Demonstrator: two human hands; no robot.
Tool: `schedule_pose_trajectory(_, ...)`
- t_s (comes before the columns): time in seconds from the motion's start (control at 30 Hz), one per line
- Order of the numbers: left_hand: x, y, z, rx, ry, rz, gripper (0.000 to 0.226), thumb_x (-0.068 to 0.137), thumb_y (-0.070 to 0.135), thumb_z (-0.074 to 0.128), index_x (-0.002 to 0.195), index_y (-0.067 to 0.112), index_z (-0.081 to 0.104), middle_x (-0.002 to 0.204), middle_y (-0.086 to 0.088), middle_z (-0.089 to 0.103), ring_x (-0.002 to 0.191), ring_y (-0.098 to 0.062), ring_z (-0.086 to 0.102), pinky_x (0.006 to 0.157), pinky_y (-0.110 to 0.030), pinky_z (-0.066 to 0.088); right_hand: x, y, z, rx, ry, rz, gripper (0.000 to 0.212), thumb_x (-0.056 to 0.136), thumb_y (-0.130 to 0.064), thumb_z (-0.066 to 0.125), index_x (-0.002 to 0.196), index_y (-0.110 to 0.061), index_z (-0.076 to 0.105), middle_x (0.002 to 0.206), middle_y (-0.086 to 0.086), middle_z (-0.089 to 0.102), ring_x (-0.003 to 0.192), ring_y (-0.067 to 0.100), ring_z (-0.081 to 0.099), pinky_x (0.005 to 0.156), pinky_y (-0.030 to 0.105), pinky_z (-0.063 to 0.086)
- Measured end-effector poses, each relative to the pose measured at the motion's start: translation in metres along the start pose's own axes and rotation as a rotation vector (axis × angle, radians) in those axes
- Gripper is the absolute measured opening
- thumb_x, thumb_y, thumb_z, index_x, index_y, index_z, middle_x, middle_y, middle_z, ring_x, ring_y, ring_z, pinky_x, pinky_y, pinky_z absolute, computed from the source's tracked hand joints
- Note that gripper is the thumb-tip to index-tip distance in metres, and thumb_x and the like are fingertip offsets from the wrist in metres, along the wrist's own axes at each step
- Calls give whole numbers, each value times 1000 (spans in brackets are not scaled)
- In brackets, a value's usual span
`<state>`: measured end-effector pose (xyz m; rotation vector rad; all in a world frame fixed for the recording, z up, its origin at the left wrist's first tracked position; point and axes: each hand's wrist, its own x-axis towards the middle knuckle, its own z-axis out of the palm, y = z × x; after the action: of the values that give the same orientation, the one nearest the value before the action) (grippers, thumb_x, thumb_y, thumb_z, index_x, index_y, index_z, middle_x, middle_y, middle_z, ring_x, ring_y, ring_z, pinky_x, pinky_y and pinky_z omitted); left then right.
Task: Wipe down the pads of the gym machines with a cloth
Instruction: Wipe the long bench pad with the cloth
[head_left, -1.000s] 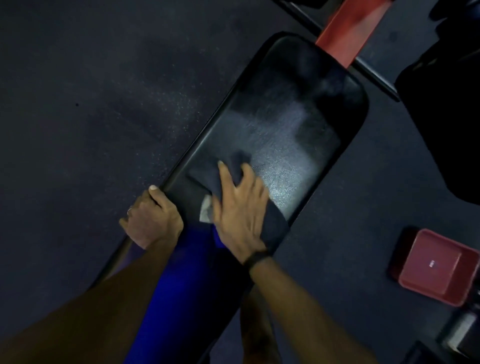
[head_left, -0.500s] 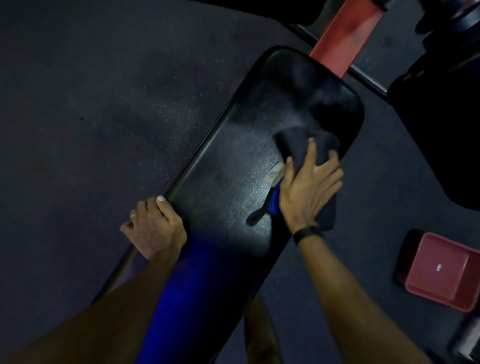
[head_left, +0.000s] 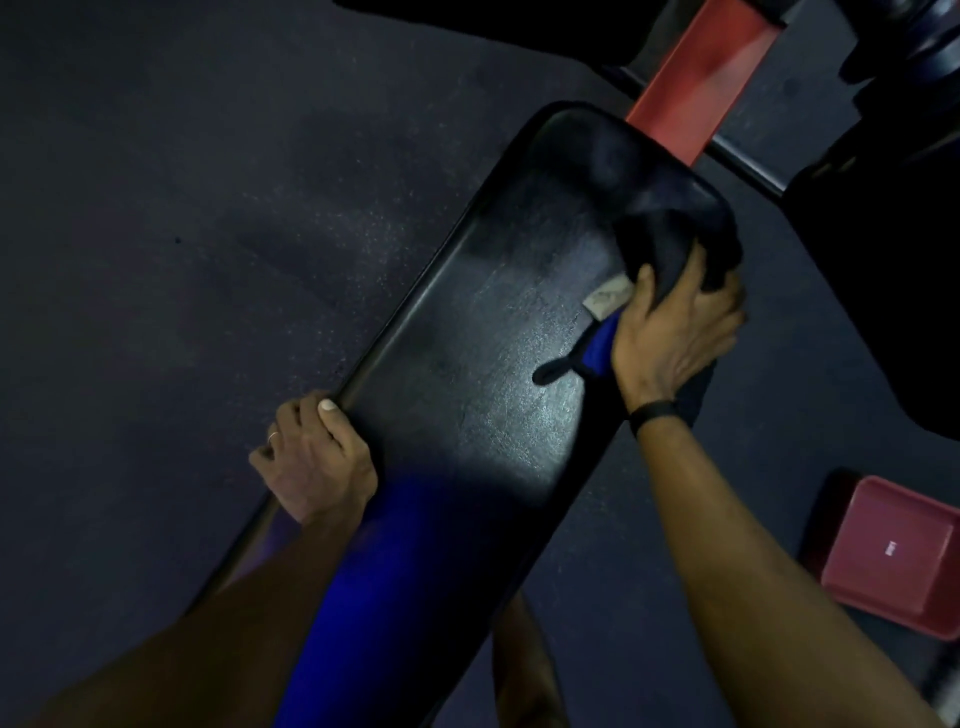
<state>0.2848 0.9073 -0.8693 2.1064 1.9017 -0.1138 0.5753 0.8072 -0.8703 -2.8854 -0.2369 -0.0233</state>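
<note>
A long black bench pad runs diagonally from bottom left to top right. My right hand grips a dark cloth with a blue edge and a pale tag, pressed on the pad's right edge near its far end. My left hand curls over the pad's left edge, thumb on top. The pad's surface shines in patches around the middle.
A red frame beam and a black bar run past the pad's far end. A red square foot plate lies on the dark rubber floor at the right. Dark machine parts stand at the upper right.
My right hand has swept the cloth from the pad's near middle up toward its far right end. Its fingers have curled round the cloth. My left hand has stayed on the left edge.
</note>
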Motion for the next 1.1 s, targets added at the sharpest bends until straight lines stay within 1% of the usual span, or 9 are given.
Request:
schedule_pose_trajectory(0.2, 3, -2, -3, -11, -15, 36, 50, 102, 34, 23, 136, 11, 50, 138, -17, 49, 115, -38, 53, 98, -56, 35, 6, -14, 5, -91, -96, -74, 56, 96, -45, 49, 148, -25, 43, 149, 22, 38, 126, 45, 42, 96, 50, 36)
schedule_pose_trajectory(0.3, 17, 11, -12, -32, -32, 212, 48, 101, 33, 31, 136, 6, 49, 139, -20, 49, 119, -37, 51, 102, -55, 35, 12, -10, 0, -77, -101, -135, 54, 96, -45, 50, 147, -25, 45, 145, 23, 41, 119, 43, 46, 92, 50, 37)
schedule_pose_trajectory(0.4, 44, 64, -17, -144, -70, 109, 45, 107, 35, 33, 126, 2, 57, 124, -22, 61, 113, -39, 57, 100, -50, 38, -10, 5, -8, -44, -82, -137, 54, 97, -45, 52, 147, -25, 45, 143, 22, 43, 115, 41, 46, 94, 49, 37)
schedule_pose_trajectory(0.5, 54, 94, -9, -143, -218, -63, 70, 106, 52, 20, 109, -2, 65, 111, -26, 65, 101, -42, 61, 92, -50, 44, -30, 17, -9, 19, -82, -66, 55, 97, -45, 52, 148, -25, 44, 142, 23, 43, 116, 40, 45, 96, 49, 36)
schedule_pose_trajectory(0.7, 60, 92, 10, -74, -141, -51, 76, 105, 53, 20, 90, -5, 68, 92, -24, 67, 85, -41, 63, 82, -48, 47, 99, -29, 15, 40, -69, 204, 58, 104, -45, 40, 156, -21, 33, 160, 22, 27, 148, 37, 24, 118, 47, 17)
schedule_pose_trajectory(0.87, 59, 92, 10, -108, -107, -33, 70, 107, 48, 22, 73, -1, 60, 77, -22, 63, 70, -36, 58, 72, -44, 46, 66, -132, 29, -84, -123, -361, 52, 97, -41, 48, 143, -18, 48, 146, 21, 44, 127, 39, 45, 98, 47, 34)
schedule_pose_trajectory(0.97, 58, 93, 6, -114, -92, -30, 68, 108, 44, 23, 75, -3, 60, 80, -25, 63, 69, -34, 54, 69, -41, 38, -26, -111, 8, -82, -276, -731, 57, 94, -41, 57, 147, -22, 44, 144, 20, 43, 108, 33, 48, 86, 44, 38)
schedule_pose_trajectory(1.03, 58, 95, 6, -119, -89, -28, 70, 108, 44, 23, 75, -5, 61, 80, -26, 64, 69, -35, 55, 69, -42, 39, -57, -59, -15, -26, -392, -753, 68, 85, -41, 68, 147, -23, 46, 137, 18, 47, 97, 31, 51, 81, 42, 41)
schedule_pose_trajectory(1.1, 58, 96, 7, -122, -89, -17, 70, 108, 44, 22, 68, -2, 58, 73, -24, 62, 64, -35, 55, 67, -42, 41, -50, -6, -32, -38, -400, -584, 70, 80, -39, 72, 144, -25, 49, 130, 19, 50, 91, 36, 55, 78, 43, 44)
